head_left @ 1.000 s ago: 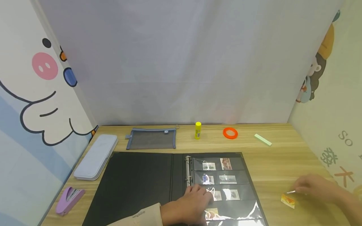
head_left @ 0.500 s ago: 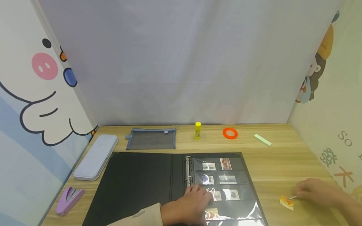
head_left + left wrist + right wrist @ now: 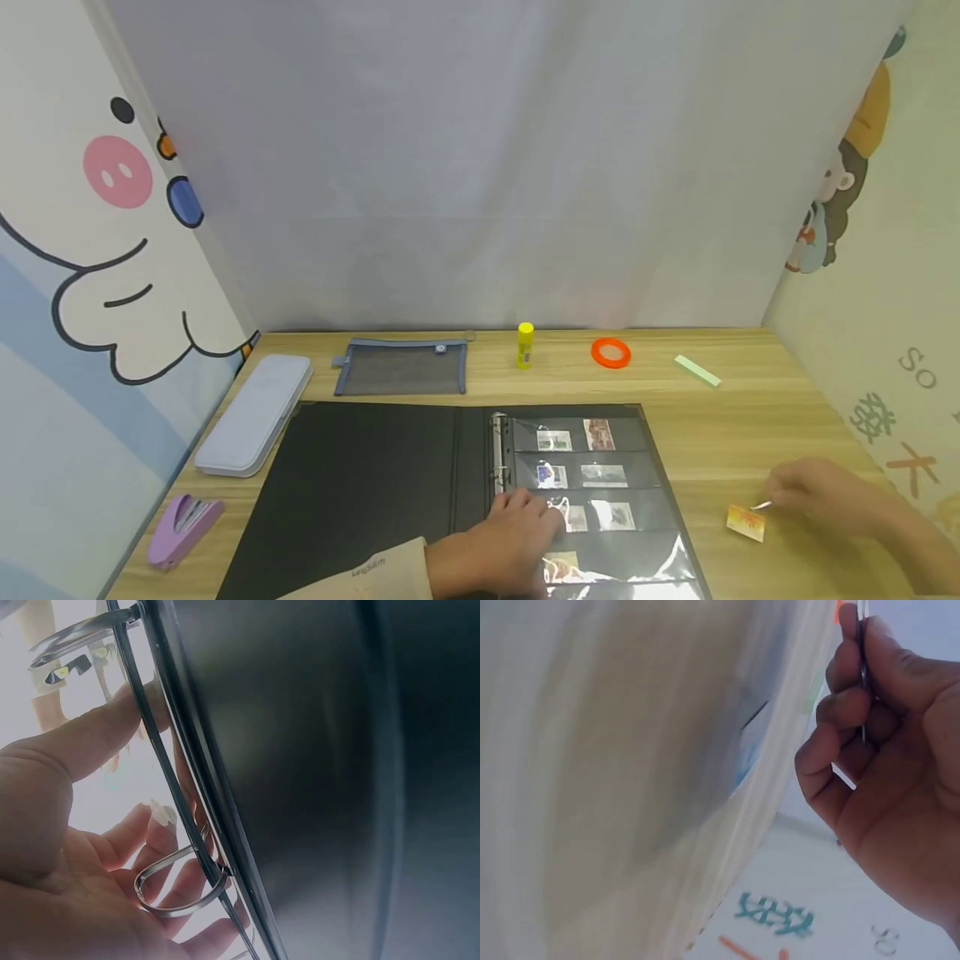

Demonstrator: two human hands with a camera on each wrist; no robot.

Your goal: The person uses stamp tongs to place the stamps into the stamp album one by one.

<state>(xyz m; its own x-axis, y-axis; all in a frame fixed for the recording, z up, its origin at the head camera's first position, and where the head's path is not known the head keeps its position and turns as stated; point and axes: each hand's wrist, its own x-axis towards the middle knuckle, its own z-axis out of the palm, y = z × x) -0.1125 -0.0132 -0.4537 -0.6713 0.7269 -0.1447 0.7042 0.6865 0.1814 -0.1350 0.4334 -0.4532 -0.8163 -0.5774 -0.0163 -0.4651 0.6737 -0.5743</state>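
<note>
Pinched between the thumb and fingers of my right hand (image 3: 828, 497) is a pair of slim metal tweezers (image 3: 864, 675). Their tip meets the upper right edge of a small orange-and-yellow stamp (image 3: 746, 523), right of the album. My left hand (image 3: 517, 542) rests on the pocket page (image 3: 652, 512) of an open black stamp album (image 3: 375, 492), fingers relaxed, beside the metal rings (image 3: 498, 475). The left wrist view shows that hand's thumb and fingers at the ring spine (image 3: 180, 892). Several stamps (image 3: 603, 476) sit in the clear pockets, one partly covered by the left fingers.
Behind the album lie a mesh zip pouch (image 3: 405, 368), a yellow glue stick (image 3: 525, 346), an orange-red tape ring (image 3: 611, 353) and a pale green strip (image 3: 697, 370). On the left are a white case (image 3: 255, 414) and a purple stapler (image 3: 183, 529). Walls enclose three sides.
My right hand has drawn back slightly, then moved left toward the album with the tweezers. The orange-and-yellow stamp has shifted left with them. My left hand stays put.
</note>
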